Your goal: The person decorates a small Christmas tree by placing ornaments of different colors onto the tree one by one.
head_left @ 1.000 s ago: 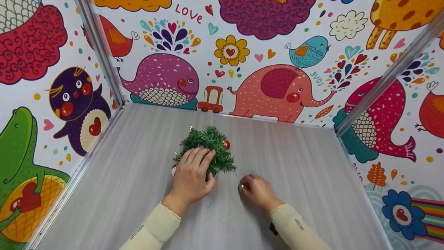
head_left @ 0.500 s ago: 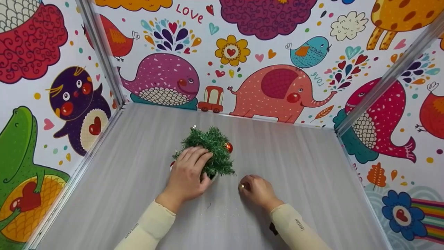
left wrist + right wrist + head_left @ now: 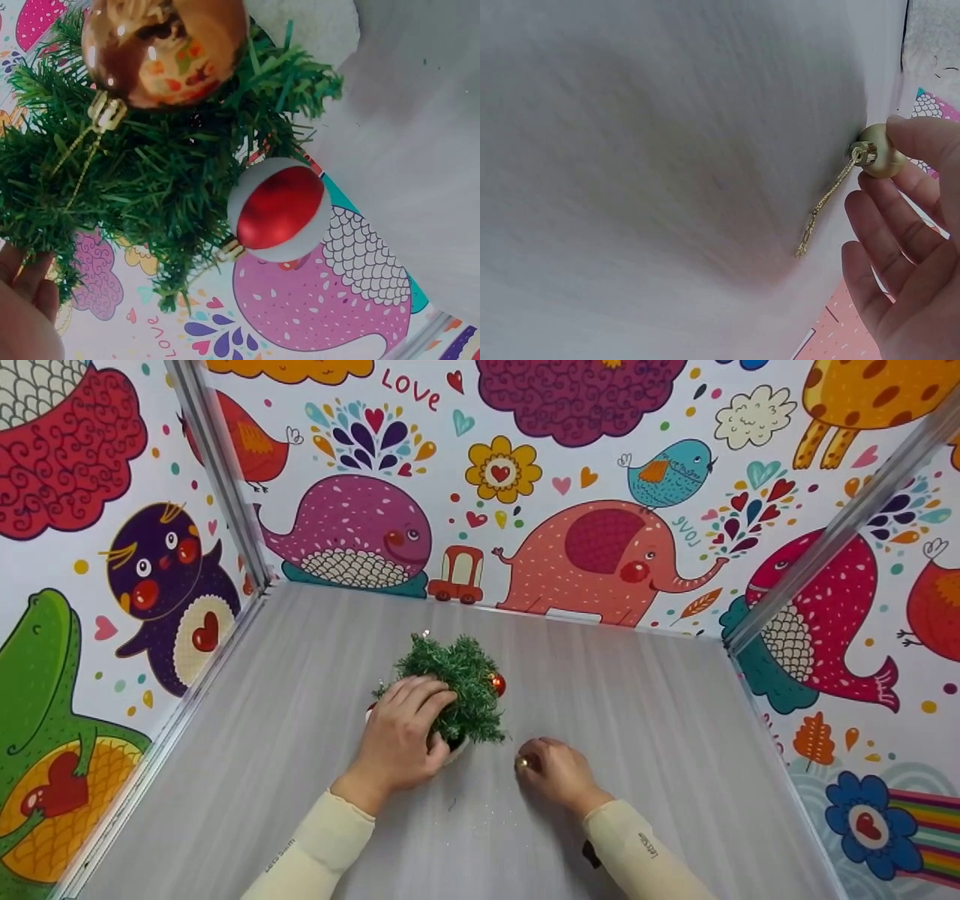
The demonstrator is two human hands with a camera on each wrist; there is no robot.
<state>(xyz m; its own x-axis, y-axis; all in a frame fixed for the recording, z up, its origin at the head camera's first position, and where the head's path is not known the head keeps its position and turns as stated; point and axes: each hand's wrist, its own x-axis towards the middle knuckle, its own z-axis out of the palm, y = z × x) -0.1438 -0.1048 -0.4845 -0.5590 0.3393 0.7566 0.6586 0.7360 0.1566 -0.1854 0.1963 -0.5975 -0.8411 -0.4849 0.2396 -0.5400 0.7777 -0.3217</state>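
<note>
A small green artificial Christmas tree (image 3: 457,675) stands on the table, its pale base partly showing. My left hand (image 3: 397,735) holds it near the top, fingers bent into the branches. A shiny orange-red bauble (image 3: 496,684) hangs on the tree's right side. In the left wrist view, a large copper-gold bauble (image 3: 165,52) and a red-and-white bauble (image 3: 281,210) hang from the branches. To the tree's right, my right hand (image 3: 559,772) pinches a small gold bauble (image 3: 885,154) between thumb and fingers, low at the tabletop. Its gold cord loop (image 3: 825,202) trails on the surface.
The grey wood-grain table (image 3: 637,705) is enclosed on the left, back and right by panels with cartoon animals (image 3: 592,562). Metal posts (image 3: 217,472) mark the corners. Glitter specks and a dark thread (image 3: 452,804) lie in front of the tree.
My left hand has shifted left and slightly nearer, turning the tree a little. The orange-red bauble has swung right and nearer, and more of the base shows. The right hand stays put.
</note>
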